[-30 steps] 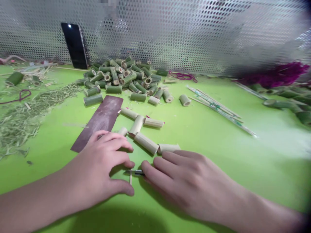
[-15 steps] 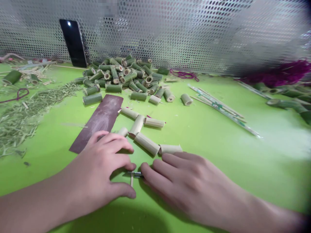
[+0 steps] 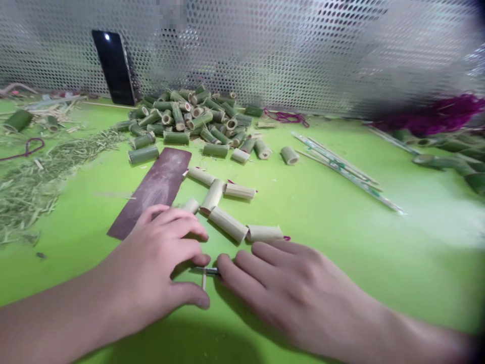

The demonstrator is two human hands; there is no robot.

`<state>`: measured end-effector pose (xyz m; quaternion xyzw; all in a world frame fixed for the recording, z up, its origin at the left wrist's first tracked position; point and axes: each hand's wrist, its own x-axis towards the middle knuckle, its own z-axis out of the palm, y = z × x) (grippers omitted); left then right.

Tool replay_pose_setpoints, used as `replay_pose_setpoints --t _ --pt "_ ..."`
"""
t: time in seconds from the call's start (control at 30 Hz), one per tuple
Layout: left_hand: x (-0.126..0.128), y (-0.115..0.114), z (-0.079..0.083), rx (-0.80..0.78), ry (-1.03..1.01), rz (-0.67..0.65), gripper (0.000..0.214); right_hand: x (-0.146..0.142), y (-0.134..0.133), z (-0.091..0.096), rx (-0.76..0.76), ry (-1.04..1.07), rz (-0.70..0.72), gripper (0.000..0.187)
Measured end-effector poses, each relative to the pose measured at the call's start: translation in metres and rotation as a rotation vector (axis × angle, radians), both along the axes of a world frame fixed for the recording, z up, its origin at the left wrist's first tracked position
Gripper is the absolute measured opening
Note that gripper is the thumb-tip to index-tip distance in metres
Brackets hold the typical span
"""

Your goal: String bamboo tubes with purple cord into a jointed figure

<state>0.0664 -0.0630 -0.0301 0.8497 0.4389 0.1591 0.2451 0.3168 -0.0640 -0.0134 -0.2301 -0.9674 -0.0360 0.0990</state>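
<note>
Well, my right hand [image 3: 291,298] had just crept in, so it and my left hand [image 3: 146,263] sat narrow around a little metal blade [image 3: 207,270] on the green bench [image 3: 341,237], though I couldn't tell if either held it.

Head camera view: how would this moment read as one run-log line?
left hand: at small metal blade | right hand: at blade's other end | nearby: pale peeled bamboo tubes, brown sandpaper strip

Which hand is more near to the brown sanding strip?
The left hand is nearer: it overlaps the lower end of the brown sanding strip in this view. The right hand lies farther away, to the right of the strip and past the left hand.
</note>
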Motion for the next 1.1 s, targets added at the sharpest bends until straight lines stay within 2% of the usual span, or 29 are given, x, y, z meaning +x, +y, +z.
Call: replay_pose_setpoints --t 1.1 --pt "-0.0003 -0.0010 0.0015 -0.005 0.004 0.008 0.032 0.0003 -0.0015 -0.0034 -0.027 -0.008 -0.018 0.019"
